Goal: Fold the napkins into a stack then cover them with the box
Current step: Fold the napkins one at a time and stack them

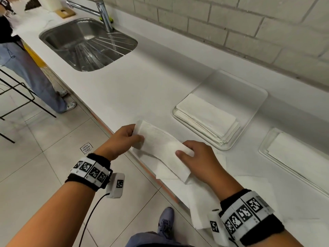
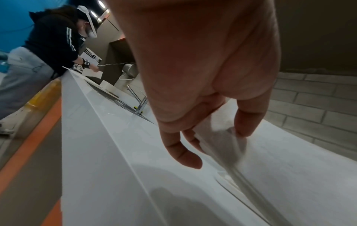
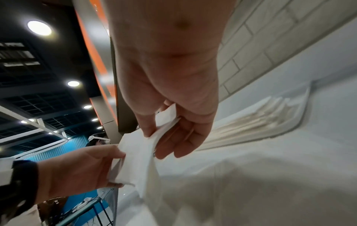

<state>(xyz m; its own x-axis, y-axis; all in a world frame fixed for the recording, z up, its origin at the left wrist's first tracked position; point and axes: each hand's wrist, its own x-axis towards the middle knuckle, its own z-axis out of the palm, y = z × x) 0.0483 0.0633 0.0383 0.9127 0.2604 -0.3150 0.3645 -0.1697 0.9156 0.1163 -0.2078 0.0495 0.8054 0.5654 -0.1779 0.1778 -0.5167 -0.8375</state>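
Over the counter's [image 1: 142,82] front edge I hold one folded napkin [image 1: 160,145] lifted off the surface, left hand [image 1: 122,138] pinching its far end, thumb on top, right hand [image 1: 197,157] pinching the near end, thumb on top, fingers under. Napkin sags a bit between the grips, lower flap hanging loose. Stack [image 1: 208,118] of folded napkins already sits just right of it, on or in a clear box or tray [image 1: 256,102], can't tell which. Another clear tray with a napkin [image 1: 295,154] is further right. Unfolded napkins [image 1: 201,202] lie flat under my right forearm, some overhanging the counter edge. Judgement: fold is nearly done, next is laying it on the stack. Risks: thin paper, so the loose flap could reopen if I let go one end early; uneven pinch would skew the crease and give a crooked stack; my right forearm could drag the overhanging sheets onto the floor.
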